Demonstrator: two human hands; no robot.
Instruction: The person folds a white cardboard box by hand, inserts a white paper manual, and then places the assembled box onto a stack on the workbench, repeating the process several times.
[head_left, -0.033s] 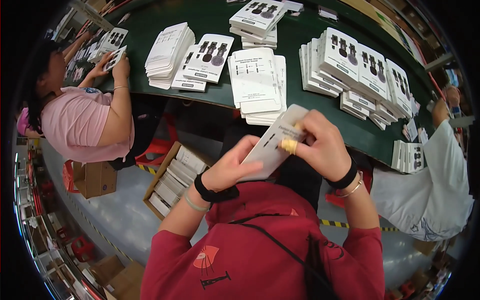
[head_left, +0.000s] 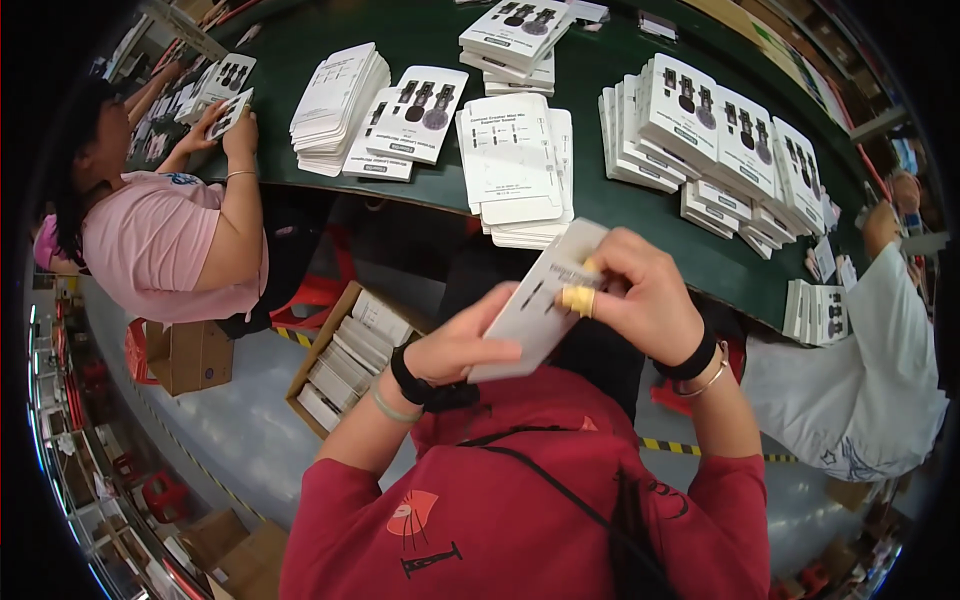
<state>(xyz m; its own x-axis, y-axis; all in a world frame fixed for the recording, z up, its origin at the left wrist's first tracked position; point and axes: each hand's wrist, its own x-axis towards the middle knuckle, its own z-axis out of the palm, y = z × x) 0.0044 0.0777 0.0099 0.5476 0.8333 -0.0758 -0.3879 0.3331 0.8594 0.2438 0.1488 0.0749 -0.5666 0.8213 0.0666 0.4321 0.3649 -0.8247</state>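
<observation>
Above my lap I hold a flat white printed carton (head_left: 540, 310), tilted, with its far end up toward the green table. My left hand (head_left: 465, 335) grips its near left edge, thumb across the printed face. My right hand (head_left: 645, 300) pinches the upper right side; yellow wrapping covers a thumb and a fingertip, and part of the carton hides behind them. Just beyond, on the table edge, lies a stack of similar flat white cartons (head_left: 512, 170). Farther left is another stack of plain-side-up cartons (head_left: 335, 105), beside cartons with microphone pictures (head_left: 425, 115).
The green table (head_left: 420, 25) spans the far side. Many piled cartons (head_left: 680, 105) stand at the right. An open cardboard box (head_left: 350, 360) of white cartons sits on the floor. A co-worker in pink (head_left: 165, 250) is at left, another in white (head_left: 850, 370) at right.
The carton and both hands have shifted slightly toward me, and the carton is tilted a little differently. Both hands keep their grip.
</observation>
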